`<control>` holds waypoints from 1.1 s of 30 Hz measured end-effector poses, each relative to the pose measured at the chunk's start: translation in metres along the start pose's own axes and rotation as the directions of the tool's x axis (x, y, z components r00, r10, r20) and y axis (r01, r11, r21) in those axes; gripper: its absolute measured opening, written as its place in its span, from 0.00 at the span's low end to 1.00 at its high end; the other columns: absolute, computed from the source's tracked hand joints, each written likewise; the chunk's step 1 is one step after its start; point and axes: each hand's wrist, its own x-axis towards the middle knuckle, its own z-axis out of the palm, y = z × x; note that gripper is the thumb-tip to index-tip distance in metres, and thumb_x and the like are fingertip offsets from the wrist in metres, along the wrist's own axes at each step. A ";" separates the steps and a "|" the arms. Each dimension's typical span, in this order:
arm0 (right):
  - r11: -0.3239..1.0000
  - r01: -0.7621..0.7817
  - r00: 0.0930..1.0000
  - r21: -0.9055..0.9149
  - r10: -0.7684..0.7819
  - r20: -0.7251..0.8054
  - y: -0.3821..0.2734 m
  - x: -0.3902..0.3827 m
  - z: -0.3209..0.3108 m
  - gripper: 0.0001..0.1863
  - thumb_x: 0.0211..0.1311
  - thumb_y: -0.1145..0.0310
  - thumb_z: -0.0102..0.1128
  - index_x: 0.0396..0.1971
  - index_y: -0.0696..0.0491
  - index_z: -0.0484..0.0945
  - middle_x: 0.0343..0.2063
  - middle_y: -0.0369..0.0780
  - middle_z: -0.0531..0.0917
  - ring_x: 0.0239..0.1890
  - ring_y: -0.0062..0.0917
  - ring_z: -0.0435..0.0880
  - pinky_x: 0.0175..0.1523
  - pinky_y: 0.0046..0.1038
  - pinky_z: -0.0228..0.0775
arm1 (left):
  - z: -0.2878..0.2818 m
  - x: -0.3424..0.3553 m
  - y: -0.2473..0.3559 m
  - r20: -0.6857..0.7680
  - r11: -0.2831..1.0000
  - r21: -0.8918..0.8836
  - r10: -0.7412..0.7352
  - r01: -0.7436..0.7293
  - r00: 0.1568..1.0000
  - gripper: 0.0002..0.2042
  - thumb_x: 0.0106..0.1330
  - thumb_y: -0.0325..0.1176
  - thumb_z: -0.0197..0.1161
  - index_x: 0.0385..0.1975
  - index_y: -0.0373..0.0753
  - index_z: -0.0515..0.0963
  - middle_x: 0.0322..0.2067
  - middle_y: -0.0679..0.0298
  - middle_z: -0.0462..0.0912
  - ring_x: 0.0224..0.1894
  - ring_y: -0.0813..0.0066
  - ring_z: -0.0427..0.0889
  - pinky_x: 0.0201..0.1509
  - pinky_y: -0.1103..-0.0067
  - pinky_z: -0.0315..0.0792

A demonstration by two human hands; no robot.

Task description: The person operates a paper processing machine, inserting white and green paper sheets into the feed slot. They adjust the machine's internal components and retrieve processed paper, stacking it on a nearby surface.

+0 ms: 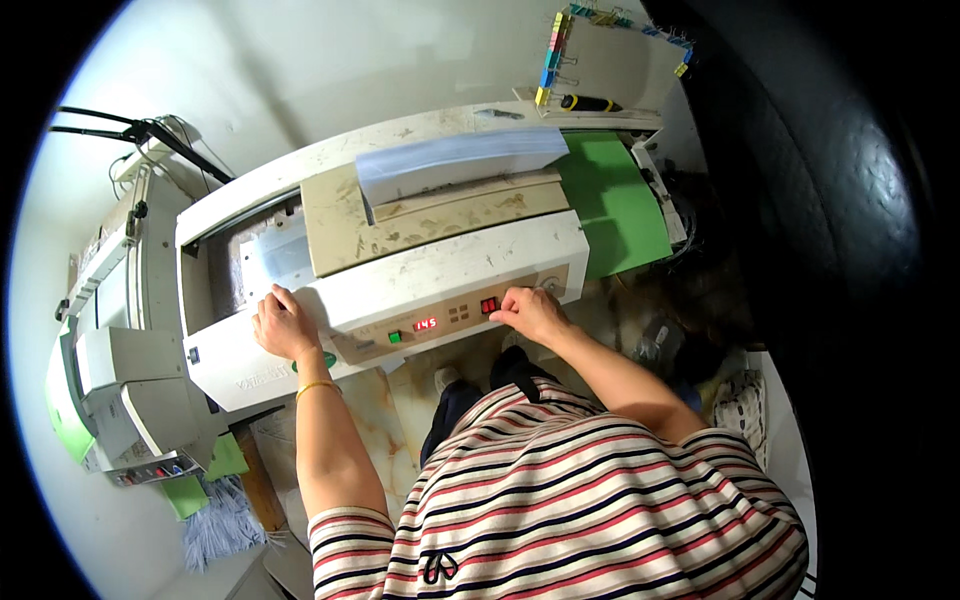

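Head view: left hand (286,323) at front-left edge of machine (450,272), right hand (533,314) by red switch (488,305) on machine's front panel (405,321). Fingers on both curled, can't tell if gripping anything. Paper stack (460,167) on top of machine, green sheet (620,205) at machine's right end.

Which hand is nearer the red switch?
Right. Your right hand is close beside the red switch, on its right; your left hand is much farther off, to its left.

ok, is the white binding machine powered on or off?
On: the white binding machine has its red digital display lit. The red switch beside the right hand looks lit too.
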 end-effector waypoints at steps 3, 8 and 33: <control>0.999 -0.039 0.999 -0.029 0.039 0.008 -0.016 -0.001 0.002 0.19 0.49 0.52 0.71 0.23 0.55 0.82 0.25 0.46 0.84 0.31 0.39 0.84 0.37 0.37 0.76 | -0.006 0.006 -0.006 0.000 1.000 -0.002 0.006 -0.006 1.000 0.19 0.70 0.46 0.48 0.27 0.41 0.82 0.33 0.67 0.84 0.39 0.62 0.78 0.46 0.67 0.68; 0.996 -0.027 0.999 -0.080 0.026 -0.019 -0.021 0.000 0.006 0.19 0.53 0.54 0.69 0.23 0.57 0.82 0.13 0.42 0.81 0.17 0.26 0.83 0.29 0.28 0.76 | -0.003 0.007 -0.008 -0.128 0.997 -0.041 0.059 -0.065 0.990 0.16 0.68 0.42 0.52 0.21 0.42 0.80 0.28 0.67 0.82 0.34 0.63 0.77 0.41 0.68 0.68; 0.827 0.277 0.857 -0.490 -0.443 -0.264 -0.054 -0.005 0.013 0.60 0.31 0.49 0.80 0.66 0.54 0.55 0.66 0.46 0.58 0.69 0.42 0.55 0.73 0.45 0.44 | 0.005 0.018 -0.036 -0.021 0.997 -0.076 0.014 -0.015 1.000 0.17 0.69 0.44 0.51 0.24 0.43 0.81 0.31 0.67 0.83 0.37 0.62 0.78 0.45 0.67 0.68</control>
